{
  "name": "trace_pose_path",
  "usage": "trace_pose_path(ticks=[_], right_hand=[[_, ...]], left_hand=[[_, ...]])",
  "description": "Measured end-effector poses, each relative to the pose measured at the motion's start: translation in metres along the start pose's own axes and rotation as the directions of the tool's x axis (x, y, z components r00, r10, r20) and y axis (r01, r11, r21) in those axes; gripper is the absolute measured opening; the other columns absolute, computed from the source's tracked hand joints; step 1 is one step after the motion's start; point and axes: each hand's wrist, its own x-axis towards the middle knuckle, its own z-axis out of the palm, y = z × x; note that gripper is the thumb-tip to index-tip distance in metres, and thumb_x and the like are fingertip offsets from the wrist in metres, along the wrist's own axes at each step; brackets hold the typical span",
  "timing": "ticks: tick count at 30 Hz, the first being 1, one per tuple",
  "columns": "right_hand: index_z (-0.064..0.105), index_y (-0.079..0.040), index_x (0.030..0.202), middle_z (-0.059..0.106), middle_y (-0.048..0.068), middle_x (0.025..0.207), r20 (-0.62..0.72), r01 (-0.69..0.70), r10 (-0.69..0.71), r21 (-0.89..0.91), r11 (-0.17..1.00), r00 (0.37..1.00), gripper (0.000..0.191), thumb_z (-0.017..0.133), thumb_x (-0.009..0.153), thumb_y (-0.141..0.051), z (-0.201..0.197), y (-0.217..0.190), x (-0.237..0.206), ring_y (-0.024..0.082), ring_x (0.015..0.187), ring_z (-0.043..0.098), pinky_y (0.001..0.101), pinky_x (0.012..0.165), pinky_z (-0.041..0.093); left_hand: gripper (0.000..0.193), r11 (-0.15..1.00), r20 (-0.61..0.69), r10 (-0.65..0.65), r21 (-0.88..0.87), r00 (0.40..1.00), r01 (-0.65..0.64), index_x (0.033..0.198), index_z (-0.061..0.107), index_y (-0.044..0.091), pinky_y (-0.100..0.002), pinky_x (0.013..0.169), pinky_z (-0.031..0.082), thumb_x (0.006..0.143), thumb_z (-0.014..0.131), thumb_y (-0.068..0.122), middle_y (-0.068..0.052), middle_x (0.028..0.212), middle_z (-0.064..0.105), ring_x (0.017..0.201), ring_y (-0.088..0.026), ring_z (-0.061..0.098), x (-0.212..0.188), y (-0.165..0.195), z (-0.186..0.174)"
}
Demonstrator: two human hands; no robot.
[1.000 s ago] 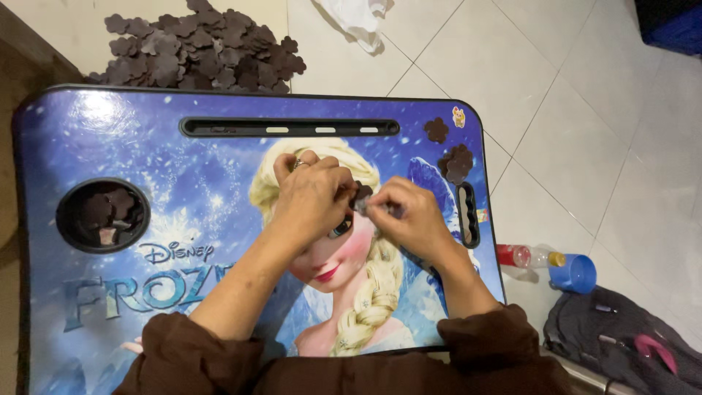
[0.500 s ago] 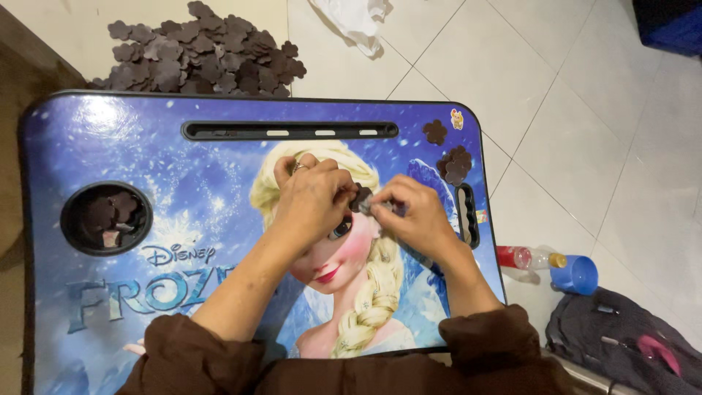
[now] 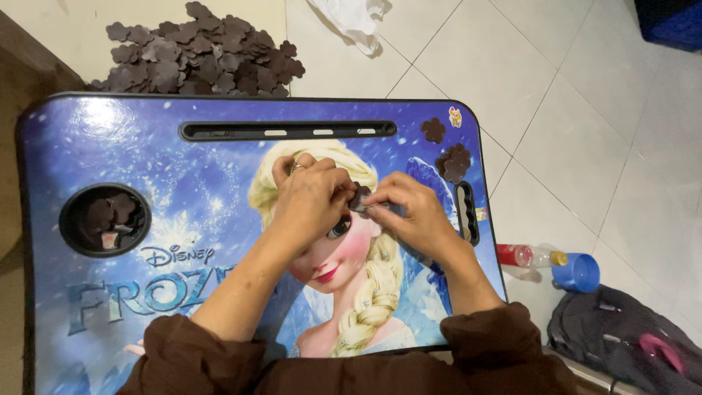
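Both forearms reach up from the bottom; left hand [image 3: 311, 197] and right hand [image 3: 409, 216] meet at the frame centre, fingertips pinched together.

A blue cup [image 3: 576, 272] and a small bottle [image 3: 528, 255] lie on pale floor tiles [image 3: 556, 110] beside a dark bag [image 3: 621, 340]; white cloth [image 3: 351, 18] lies farther off.

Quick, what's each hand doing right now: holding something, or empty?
Left hand: fingers curled shut, pinching the small dark flower-shaped piece.
Right hand: fingertips closed on the same piece from the other side.
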Motion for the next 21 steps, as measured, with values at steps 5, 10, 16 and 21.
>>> trace_pose_path(ticks=[5,10,16,21], right_hand=[[0.072,-0.004,0.099,0.066,0.011,0.095,-0.025,0.098,-0.102,-0.123,0.987,0.994,0.008,0.071,0.091,-0.007,0.015,-0.001,0.002,0.029,0.086,0.066,0.0367,0.075,0.054],[0.071,-0.003,0.097,0.065,0.012,0.094,0.076,0.049,-0.040,-0.114,0.992,0.996,0.006,0.070,0.091,-0.005,0.011,-0.008,-0.007,0.030,0.086,0.066,0.0377,0.074,0.053],[0.074,-0.004,0.095,0.066,0.012,0.091,-0.034,0.043,-0.044,-0.049,0.998,0.998,0.010,0.073,0.086,-0.006,0.005,-0.004,0.000,0.027,0.078,0.068,0.0356,0.068,0.054],[0.072,-0.001,0.097,0.066,0.013,0.094,-0.020,0.029,-0.031,-0.084,0.996,0.999,0.008,0.072,0.090,-0.004,0.020,-0.001,-0.001,0.030,0.084,0.067,0.0372,0.072,0.054]], left_hand=[[0.003,1.000,-0.008,-0.013,-0.028,1.000,0.013,0.077,0.075,0.015,-0.053,0.097,0.029,0.080,0.074,0.015,-0.002,0.083,0.069,0.089,-0.026,0.060,-0.003,-0.002,0.003],[0.002,1.000,0.001,-0.008,-0.006,1.000,0.008,0.078,0.077,0.015,-0.052,0.095,0.030,0.080,0.075,0.016,-0.002,0.082,0.069,0.088,-0.027,0.060,-0.003,-0.003,0.002],[0.002,0.999,-0.041,0.035,-0.014,0.999,-0.036,0.076,0.074,0.015,-0.053,0.097,0.029,0.074,0.074,0.013,-0.003,0.081,0.068,0.088,-0.025,0.062,-0.002,-0.002,0.003],[0.004,1.000,-0.018,-0.006,-0.002,1.000,0.005,0.074,0.074,0.016,-0.052,0.095,0.029,0.076,0.075,0.013,-0.001,0.080,0.068,0.088,-0.026,0.059,-0.005,-0.005,0.007]])
